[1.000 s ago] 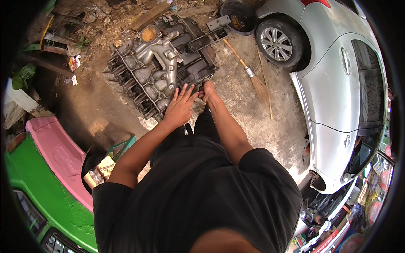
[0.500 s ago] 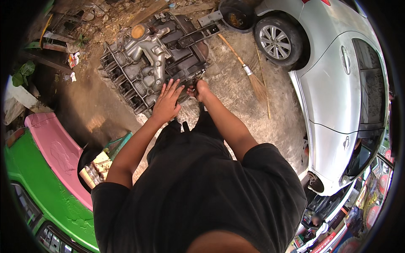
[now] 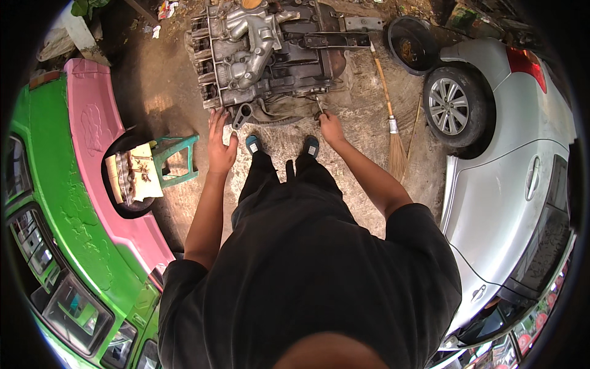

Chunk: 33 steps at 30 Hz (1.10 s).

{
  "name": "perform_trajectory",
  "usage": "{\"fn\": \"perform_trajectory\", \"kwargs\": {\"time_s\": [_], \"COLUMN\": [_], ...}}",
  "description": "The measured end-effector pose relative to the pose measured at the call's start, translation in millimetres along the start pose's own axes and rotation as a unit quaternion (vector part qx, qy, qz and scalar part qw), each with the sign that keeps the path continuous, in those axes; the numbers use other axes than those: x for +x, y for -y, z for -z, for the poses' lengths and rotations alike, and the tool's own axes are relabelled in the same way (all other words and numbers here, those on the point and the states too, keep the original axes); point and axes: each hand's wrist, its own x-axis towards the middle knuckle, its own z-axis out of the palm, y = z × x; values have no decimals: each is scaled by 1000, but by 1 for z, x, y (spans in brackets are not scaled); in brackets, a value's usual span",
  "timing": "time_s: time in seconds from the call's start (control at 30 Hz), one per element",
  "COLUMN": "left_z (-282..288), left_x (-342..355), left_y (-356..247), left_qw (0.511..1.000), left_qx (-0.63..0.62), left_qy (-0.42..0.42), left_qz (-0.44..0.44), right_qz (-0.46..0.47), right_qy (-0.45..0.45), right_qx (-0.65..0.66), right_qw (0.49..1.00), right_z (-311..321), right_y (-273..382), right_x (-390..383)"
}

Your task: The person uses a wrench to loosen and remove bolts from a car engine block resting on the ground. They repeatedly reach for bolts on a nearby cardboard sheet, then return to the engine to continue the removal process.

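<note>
The engine (image 3: pixel 261 55) is silver-grey and near-black; the T-shirt (image 3: pixel 307 258) and trousers (image 3: pixel 261 175) are plain black, the shoes (image 3: pixel 253 144) teal with pale patches (image 3: pixel 313 149); the vehicle (image 3: pixel 46 135) is green and pink, the stool (image 3: pixel 180 178) teal-green, the car (image 3: pixel 504 178) silver with a red tail light (image 3: pixel 527 69), the broom (image 3: pixel 397 157) straw-yellow with an orange-brown handle (image 3: pixel 381 80), the basin (image 3: pixel 396 46) black

In front of me, the engine (image 3: pixel 215 61) is ribbed, grimy metal, dark and dull over much of its surface; the silvery pipework (image 3: pixel 263 52) on top has a smoother, soft sheen. The ground (image 3: pixel 369 129) looks like rough, stained concrete. My shirt (image 3: pixel 307 270) is matt black cloth. The broom (image 3: pixel 382 83) pairs a smooth wooden handle with dry, fibrous bristles, and the basin (image 3: pixel 428 56) looks like dull black plastic. The silver car (image 3: pixel 501 190) has glossy paint; the green vehicle (image 3: pixel 98 246) has wrinkled, blistered paint. The stool (image 3: pixel 187 161) looks like smooth plastic.
</note>
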Motion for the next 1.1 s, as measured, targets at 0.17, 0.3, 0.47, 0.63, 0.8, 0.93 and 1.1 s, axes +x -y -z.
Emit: {"fn": "perform_trajectory", "kwargs": {"time_s": [0.17,0.3,0.47,0.63,0.8,0.93,1.1], "left_z": [21,51,105,167,227,254,259], "left_x": [-53,-95,-166,-265,-356,-393,-416], "left_y": [5,12,42,97,162,199,234], "left_qw": [994,975,943,911,887,853,821], "left_qx": [0,-1,-2,-28,-18,-26,-50], "left_qy": [-94,-179,-266,-329,-370,-424,-449], "left_qz": [61,133,202,248,276,304,350], "right_qz": [135,236,330,319,279,297,275], "right_qy": [-60,0,52,129,235,318,373], "right_qx": [19,-96,-70,-53,-20,-10,-31], "right_qw": [989,967,940,938,931,900,886], "right_z": [-5,-24,-103,-222,-342,-423,-497], "right_y": [36,83,124,135,163,199,232], "right_x": [-25,-52,-97,-127,-175,-211,-201]}}
